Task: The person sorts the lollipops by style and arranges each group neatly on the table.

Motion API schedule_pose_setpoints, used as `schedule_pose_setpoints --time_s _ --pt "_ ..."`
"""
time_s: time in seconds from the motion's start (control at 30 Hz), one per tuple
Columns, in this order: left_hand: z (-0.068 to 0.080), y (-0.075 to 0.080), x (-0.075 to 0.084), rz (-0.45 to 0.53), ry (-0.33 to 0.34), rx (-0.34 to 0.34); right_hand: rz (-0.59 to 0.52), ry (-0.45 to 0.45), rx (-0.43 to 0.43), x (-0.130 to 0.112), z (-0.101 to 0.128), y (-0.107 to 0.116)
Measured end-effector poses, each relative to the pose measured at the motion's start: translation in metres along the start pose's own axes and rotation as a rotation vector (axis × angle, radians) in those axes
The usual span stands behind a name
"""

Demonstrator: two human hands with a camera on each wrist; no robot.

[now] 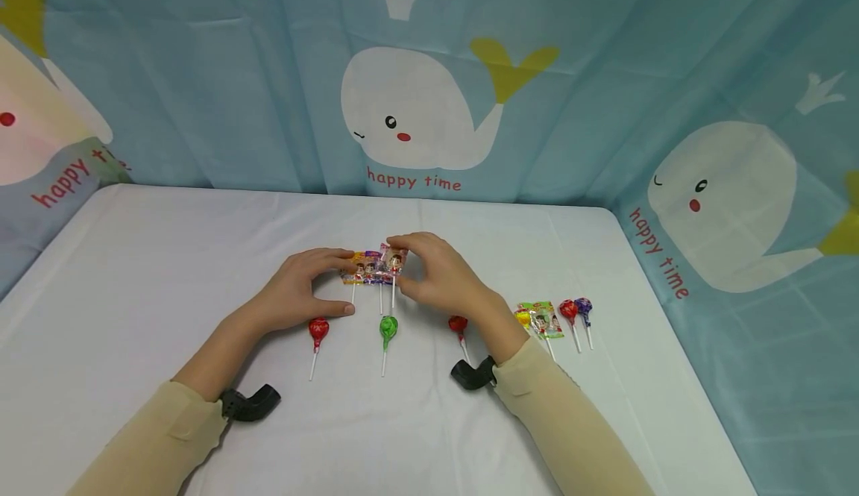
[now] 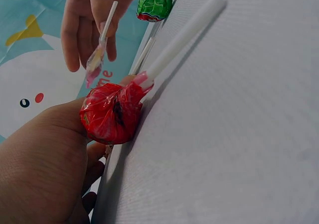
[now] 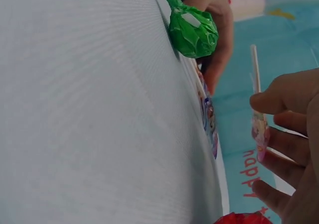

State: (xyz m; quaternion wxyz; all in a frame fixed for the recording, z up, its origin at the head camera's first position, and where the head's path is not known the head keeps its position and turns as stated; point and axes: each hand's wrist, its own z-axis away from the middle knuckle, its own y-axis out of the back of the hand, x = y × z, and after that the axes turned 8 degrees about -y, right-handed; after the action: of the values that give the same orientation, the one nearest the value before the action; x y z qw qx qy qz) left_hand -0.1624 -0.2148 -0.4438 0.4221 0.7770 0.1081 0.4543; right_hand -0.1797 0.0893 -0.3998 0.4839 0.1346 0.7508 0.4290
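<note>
A pink flat-wrapped lollipop (image 1: 393,260) is pinched by its wrapper between the thumb and fingers of the right hand (image 1: 436,276), at the right end of a short row of flat-wrapped lollipops (image 1: 362,268) lying at the middle of the white table (image 1: 168,257); the wrist views show it lifted a little, its stick free of the surface. The left hand (image 1: 302,291) rests at the left end of that row, fingers curved and touching the outermost wrapper, though whether it actually grips it I cannot tell. Just nearer the person lies a second row of round lollipops: a red one (image 1: 318,330), a green one (image 1: 388,328) and another red one (image 1: 458,324) partly under the right wrist. By my judgement the sorting into rows is well under way but unfinished, since a mixed cluster of flat and round lollipops (image 1: 553,318) waits well apart on the right side. A whale-printed curtain (image 1: 429,108) hangs behind the table.
</note>
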Motion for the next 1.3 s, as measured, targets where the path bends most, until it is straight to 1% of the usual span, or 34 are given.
schedule_pose_setpoints --time_s 0.23,0.47,0.63,0.97,1.3 --pt "0.000 0.001 0.001 0.014 0.000 -0.002 0.014 -0.052 -0.043 0.005 0.001 -0.003" --pt "0.001 0.001 -0.001 0.007 -0.022 0.013 0.038 -0.066 -0.084 0.010 -0.001 -0.007" --pt "0.001 0.001 0.001 0.005 -0.030 0.014 0.067 -0.069 -0.106 0.014 -0.001 -0.010" --pt "-0.001 0.002 0.001 0.014 0.003 -0.004 0.103 -0.068 -0.120 0.016 -0.003 -0.011" --pt "0.000 0.001 0.000 0.008 0.004 0.001 0.102 -0.075 -0.126 0.018 -0.002 -0.013"
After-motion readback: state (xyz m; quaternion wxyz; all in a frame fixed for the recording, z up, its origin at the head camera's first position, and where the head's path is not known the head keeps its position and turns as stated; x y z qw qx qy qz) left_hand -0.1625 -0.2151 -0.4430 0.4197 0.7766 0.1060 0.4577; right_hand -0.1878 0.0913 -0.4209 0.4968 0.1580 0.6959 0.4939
